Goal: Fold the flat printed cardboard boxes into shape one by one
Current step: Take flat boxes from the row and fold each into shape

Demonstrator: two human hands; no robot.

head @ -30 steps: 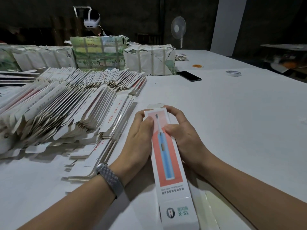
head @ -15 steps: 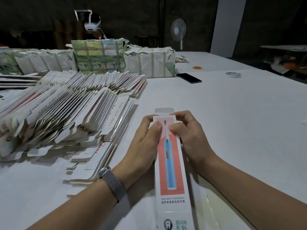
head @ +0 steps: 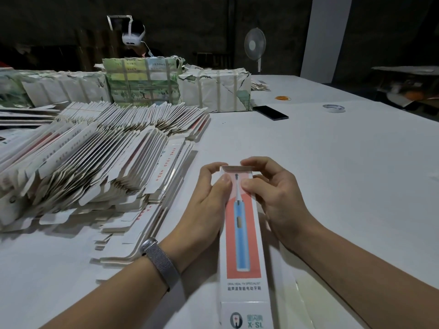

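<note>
- Both hands work the far end of one long toothbrush box [head: 242, 233]: the left hand [head: 206, 198] curls round its left edge with the thumb pressing on the printed face, and the right hand [head: 273, 195] pinches the right edge, thumb on top, forefinger hooked over the end.
- That box lies lengthwise on the white table [head: 332, 174] between the forearms, already opened into a tube; its far end flap looks tucked or nearly so.
- Risk, as I judge it: if the thumbs bear down too hard, the thin hollow card could crease or the tube collapse flat; a flap pushed in askew could buckle or tear at its fold.
- Box card is smooth and glossy, white with a coral panel and a blue brush picture, sharp-edged and narrow.
- Just left lies a fanned heap of flat boxes [head: 95, 167], matt white, with rounded tabs sticking out.
- Farther back stand strapped paper-wrapped bundles [head: 213, 91], a dark phone [head: 270, 112] and a tape roll [head: 333, 108].
</note>
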